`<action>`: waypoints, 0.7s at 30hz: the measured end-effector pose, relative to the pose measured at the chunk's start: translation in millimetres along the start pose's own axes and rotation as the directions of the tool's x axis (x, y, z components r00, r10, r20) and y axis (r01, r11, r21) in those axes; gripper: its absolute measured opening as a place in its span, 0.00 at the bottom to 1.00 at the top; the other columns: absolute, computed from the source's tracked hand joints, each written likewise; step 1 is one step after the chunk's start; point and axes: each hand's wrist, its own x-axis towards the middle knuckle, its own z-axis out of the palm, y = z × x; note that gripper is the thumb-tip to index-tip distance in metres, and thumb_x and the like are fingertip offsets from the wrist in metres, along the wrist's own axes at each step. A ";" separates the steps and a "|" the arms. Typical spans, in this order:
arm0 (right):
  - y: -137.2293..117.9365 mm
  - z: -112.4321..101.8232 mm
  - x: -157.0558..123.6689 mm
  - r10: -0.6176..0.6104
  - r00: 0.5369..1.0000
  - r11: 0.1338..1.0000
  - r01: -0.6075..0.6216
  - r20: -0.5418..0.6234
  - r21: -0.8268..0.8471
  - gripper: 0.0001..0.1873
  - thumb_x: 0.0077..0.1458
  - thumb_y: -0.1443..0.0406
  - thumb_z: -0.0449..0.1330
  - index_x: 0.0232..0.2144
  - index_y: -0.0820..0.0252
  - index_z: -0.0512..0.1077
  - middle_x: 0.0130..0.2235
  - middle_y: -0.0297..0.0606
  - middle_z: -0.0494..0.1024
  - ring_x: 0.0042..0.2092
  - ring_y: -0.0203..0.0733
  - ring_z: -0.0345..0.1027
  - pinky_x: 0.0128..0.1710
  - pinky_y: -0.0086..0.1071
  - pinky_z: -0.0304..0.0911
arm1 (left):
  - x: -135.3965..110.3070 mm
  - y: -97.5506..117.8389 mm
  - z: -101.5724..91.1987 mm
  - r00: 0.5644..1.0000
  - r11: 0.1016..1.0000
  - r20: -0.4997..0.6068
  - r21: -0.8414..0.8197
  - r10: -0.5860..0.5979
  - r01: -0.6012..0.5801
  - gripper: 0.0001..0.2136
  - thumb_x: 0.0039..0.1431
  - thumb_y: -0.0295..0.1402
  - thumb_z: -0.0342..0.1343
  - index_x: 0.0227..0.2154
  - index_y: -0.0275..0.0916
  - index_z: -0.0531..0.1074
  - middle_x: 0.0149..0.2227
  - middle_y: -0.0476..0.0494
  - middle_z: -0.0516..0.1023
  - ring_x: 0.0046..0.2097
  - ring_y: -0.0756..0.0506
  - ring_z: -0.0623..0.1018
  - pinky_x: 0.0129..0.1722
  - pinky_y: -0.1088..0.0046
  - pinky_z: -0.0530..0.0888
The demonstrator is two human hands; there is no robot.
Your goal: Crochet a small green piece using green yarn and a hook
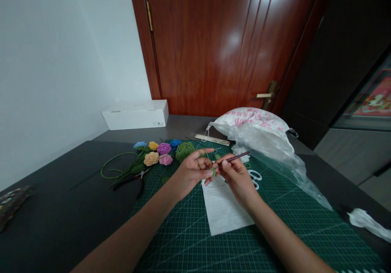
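Note:
My left hand [194,169] pinches a small green crochet piece [213,172], its forefinger stretched out with green yarn running over the fingers. In my right hand [236,175] is a dark crochet hook [240,156], its handle pointing up to the right and its tip at the green piece. Just behind my left hand sits a ball of green yarn [184,151]. A sheet of white paper [227,212] lies under both hands, and white-handled scissors [255,176] rest beside my right hand, their blades partly hidden.
Crocheted flowers [152,158] with green stems lie left of the yarn, near pliers [141,177]. A green cutting mat [174,232] covers the desk's middle. Behind are a ruler [214,139], a white box [136,115] and a stuffed plastic bag [256,122]. White tissue [368,222] lies far right.

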 end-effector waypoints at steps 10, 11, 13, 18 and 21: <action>2.1 4.2 -6.0 -0.004 0.999 1.000 0.005 -0.050 0.024 0.10 0.57 0.55 0.70 0.32 0.55 0.80 0.34 0.34 0.82 0.30 0.35 0.70 0.34 0.30 0.68 | -1.1 -4.3 -2.8 1.000 1.000 -0.018 -0.030 -0.009 0.008 0.28 0.50 0.22 0.70 0.55 0.36 0.71 0.31 0.47 0.78 0.29 0.48 0.77 0.24 0.76 0.68; 1.9 4.9 -6.6 -0.009 0.998 1.000 0.010 -0.055 0.022 0.10 0.57 0.55 0.70 0.33 0.55 0.80 0.34 0.34 0.82 0.30 0.34 0.70 0.34 0.30 0.68 | -1.3 -4.3 -2.3 1.000 0.999 -0.020 -0.032 -0.008 0.008 0.28 0.50 0.22 0.70 0.55 0.36 0.71 0.32 0.47 0.78 0.30 0.48 0.77 0.24 0.76 0.68; 1.2 7.1 -8.2 -0.018 0.998 1.000 0.019 -0.060 0.019 0.11 0.57 0.55 0.70 0.33 0.55 0.80 0.33 0.34 0.81 0.30 0.34 0.69 0.34 0.30 0.68 | -2.1 -3.7 -0.3 1.000 0.999 -0.021 -0.035 -0.009 0.008 0.28 0.51 0.23 0.70 0.55 0.36 0.70 0.33 0.46 0.78 0.32 0.47 0.78 0.25 0.75 0.68; -2.9 13.6 -12.0 -0.043 0.997 0.999 0.043 -0.059 0.011 0.11 0.57 0.54 0.70 0.34 0.54 0.80 0.33 0.34 0.81 0.30 0.35 0.68 0.33 0.32 0.67 | -4.5 0.1 6.5 1.000 0.999 -0.012 -0.042 -0.009 0.009 0.30 0.50 0.24 0.71 0.56 0.37 0.69 0.33 0.47 0.76 0.34 0.45 0.79 0.25 0.75 0.67; -4.7 14.9 -12.0 -0.058 0.996 0.998 0.058 -0.065 0.002 0.11 0.57 0.54 0.70 0.34 0.54 0.80 0.34 0.34 0.81 0.29 0.34 0.67 0.33 0.31 0.66 | -4.3 1.1 6.9 1.000 0.999 -0.016 -0.040 -0.004 0.003 0.29 0.50 0.23 0.70 0.56 0.37 0.70 0.33 0.47 0.76 0.33 0.47 0.78 0.25 0.76 0.67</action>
